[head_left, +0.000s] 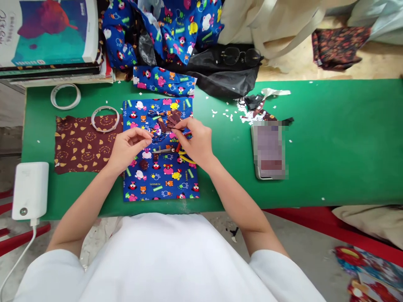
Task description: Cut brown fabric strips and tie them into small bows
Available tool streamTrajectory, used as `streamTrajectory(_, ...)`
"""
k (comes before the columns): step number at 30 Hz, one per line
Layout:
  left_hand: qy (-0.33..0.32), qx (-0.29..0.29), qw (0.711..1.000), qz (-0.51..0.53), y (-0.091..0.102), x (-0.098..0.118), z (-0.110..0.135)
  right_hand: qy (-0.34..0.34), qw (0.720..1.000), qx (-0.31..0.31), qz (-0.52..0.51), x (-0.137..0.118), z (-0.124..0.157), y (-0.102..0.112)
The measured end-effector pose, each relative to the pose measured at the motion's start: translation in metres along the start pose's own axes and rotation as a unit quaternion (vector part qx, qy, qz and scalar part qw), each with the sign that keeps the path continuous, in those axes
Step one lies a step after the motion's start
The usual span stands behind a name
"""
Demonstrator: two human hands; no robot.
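A blue cartoon-print cloth (162, 184) lies flat on the green table before me. Small brown fabric scraps (174, 119) and blue scraps (159, 136) are heaped on its upper half. My right hand (198, 140) pinches at the edge of the brown pile, its fingertips on a brown scrap. Left of the pile, my left hand (130, 144) has thumb and fingers drawn together; whatever is between them is too small to make out. Scissors (171, 150) with red and yellow handles lie on the cloth, partly hidden under my right hand.
Brown patterned cloth (82, 147) lies at left, with a white tape roll (105, 129) on it and another roll (65, 96) behind. A power bank (30, 191), phone (269, 151), paper bits (248, 115), folded blue cloth (163, 82), books (53, 33) and glasses (242, 55) surround the workspace.
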State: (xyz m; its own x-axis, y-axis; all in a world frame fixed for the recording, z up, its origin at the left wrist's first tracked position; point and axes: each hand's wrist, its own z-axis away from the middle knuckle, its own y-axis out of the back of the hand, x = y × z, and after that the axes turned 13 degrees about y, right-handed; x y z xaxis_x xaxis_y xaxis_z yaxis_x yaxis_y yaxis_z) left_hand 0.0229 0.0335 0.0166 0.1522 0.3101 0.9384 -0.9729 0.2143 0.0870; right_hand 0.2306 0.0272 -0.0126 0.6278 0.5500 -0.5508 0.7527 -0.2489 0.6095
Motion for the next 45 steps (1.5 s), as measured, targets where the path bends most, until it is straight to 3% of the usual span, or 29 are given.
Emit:
streamTrajectory(6,0.052,-0.033,0.997,0.047,-0.019,0.015,0.005,0.051,0.998,-0.008,0.032,-0.006,0.004,-0.003)
streamTrajectory(11,0.05,-0.04,0.996,0.067,-0.028,0.017,0.002,0.077,0.996,-0.022,0.041,-0.007,0.003,-0.003)
streamTrajectory(22,0.055,-0.035,0.997,0.042,-0.018,-0.004,-0.006,0.175,0.979,0.01,0.107,-0.014,0.004,-0.007)
streamTrajectory(32,0.072,-0.039,0.995,0.049,-0.015,-0.007,-0.004,0.221,0.97,0.016,0.101,-0.014,0.005,-0.005)
streamTrajectory(39,0.054,-0.013,0.998,0.016,-0.015,-0.004,-0.002,0.24,0.968,-0.023,0.073,-0.014,0.007,-0.003)
streamTrajectory(45,0.059,-0.007,0.998,0.03,-0.016,-0.004,-0.001,0.284,0.951,-0.026,0.118,-0.013,0.007,-0.003)
